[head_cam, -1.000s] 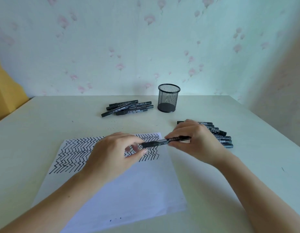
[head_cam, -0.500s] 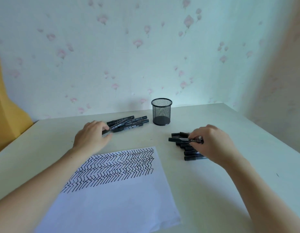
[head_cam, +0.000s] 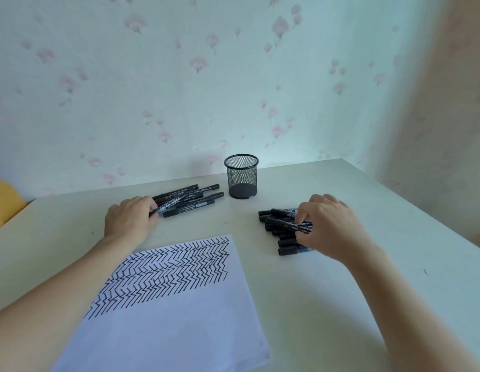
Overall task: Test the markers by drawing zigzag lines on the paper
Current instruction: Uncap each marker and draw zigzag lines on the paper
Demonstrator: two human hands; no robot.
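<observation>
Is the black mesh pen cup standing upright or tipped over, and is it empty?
Upright and empty: the mesh cup stands on its base, and nothing shows through the mesh.

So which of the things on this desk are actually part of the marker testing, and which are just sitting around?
Part of the job:
- paper with zigzag lines
- far marker pile, left hand on it
- near marker pile, right hand pinching one

Just lying about:
- mesh pen cup, standing upright
- yellow object past the table's left edge
</observation>
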